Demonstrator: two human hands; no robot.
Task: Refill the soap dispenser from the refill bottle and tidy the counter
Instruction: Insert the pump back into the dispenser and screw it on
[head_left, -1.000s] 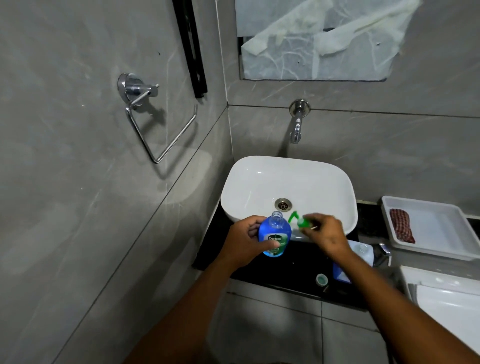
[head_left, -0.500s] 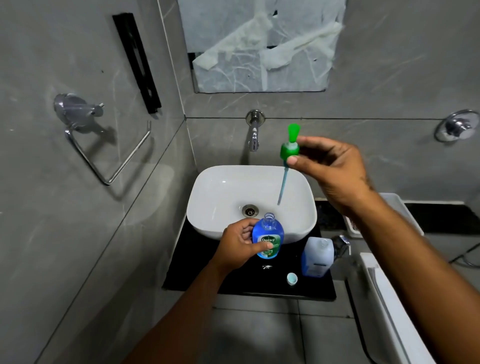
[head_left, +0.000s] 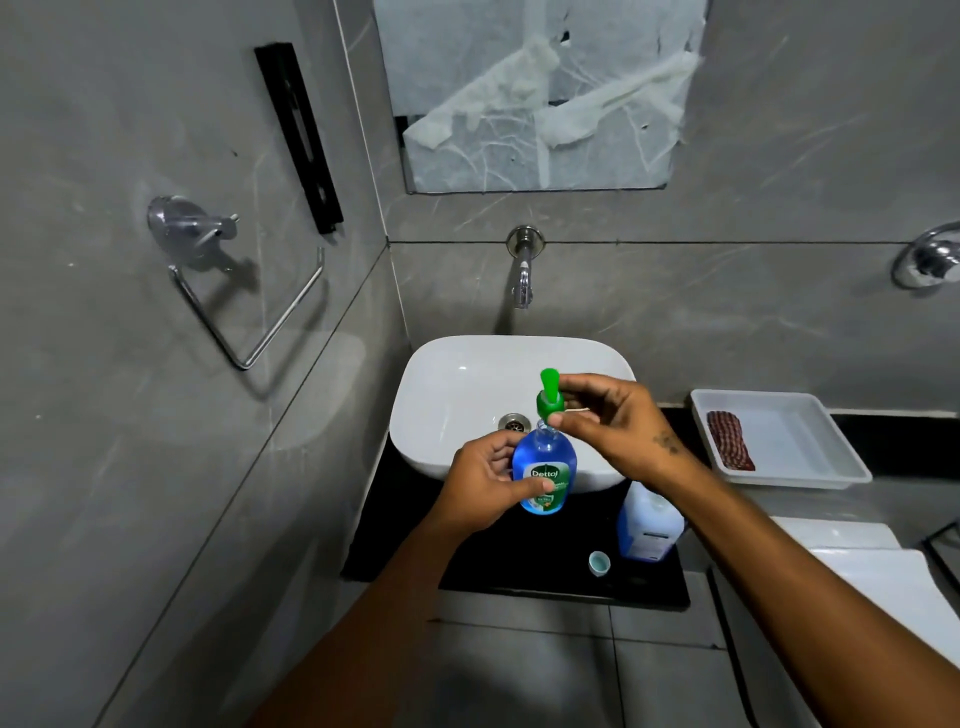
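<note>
The blue soap dispenser bottle (head_left: 544, 467) with a green-and-white label stands upright on the black counter (head_left: 524, 571) in front of the basin. My left hand (head_left: 485, 480) grips its body. My right hand (head_left: 610, 421) pinches the green pump head (head_left: 548, 396) just above the bottle's neck, and the pump's tube goes down into the opening. The pale refill bottle (head_left: 649, 525) stands uncapped on the counter to the right, partly behind my right forearm. Its small round cap (head_left: 598, 563) lies on the counter beside it.
A white basin (head_left: 457, 384) sits behind the bottle under a wall tap (head_left: 523, 275). A white tray (head_left: 810, 441) holding a dark red striped cloth (head_left: 730, 440) is at the right. A towel ring (head_left: 244, 306) hangs on the left wall. White toilet lid (head_left: 883, 577) at lower right.
My right hand lifted the green pump high above the basin, then brought it down onto the bottle's neck with its tube inside. My left hand kept hold of the bottle.
</note>
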